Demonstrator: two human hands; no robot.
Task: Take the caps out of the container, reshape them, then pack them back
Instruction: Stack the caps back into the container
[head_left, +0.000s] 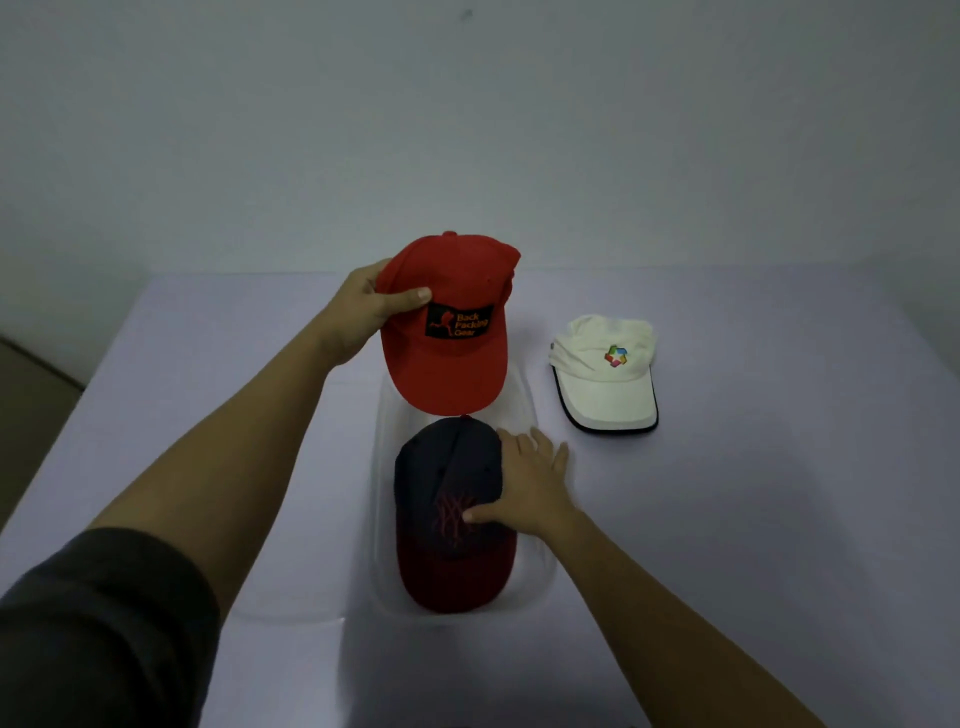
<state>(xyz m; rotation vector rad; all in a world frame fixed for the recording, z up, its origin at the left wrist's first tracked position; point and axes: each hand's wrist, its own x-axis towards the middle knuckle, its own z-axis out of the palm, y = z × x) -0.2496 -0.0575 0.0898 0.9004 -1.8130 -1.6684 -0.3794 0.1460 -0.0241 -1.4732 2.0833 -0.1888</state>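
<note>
My left hand (363, 306) grips a red cap (447, 364) by the left side of its crown, thumb across the front, and holds it above the far end of a clear plastic container (530, 410). Inside the container lies a navy cap (447, 467) with a dark red brim and red stitching. My right hand (524, 483) rests flat on the right side of its crown, fingers straight, thumb on the front panel. A white cap (602, 364) with a coloured logo sits on the table to the right of the container.
The table (753, 493) is covered in a pale lilac cloth and backs onto a plain wall. A clear lid (291, 597) lies flat to the left of the container. The table's left edge drops to the floor.
</note>
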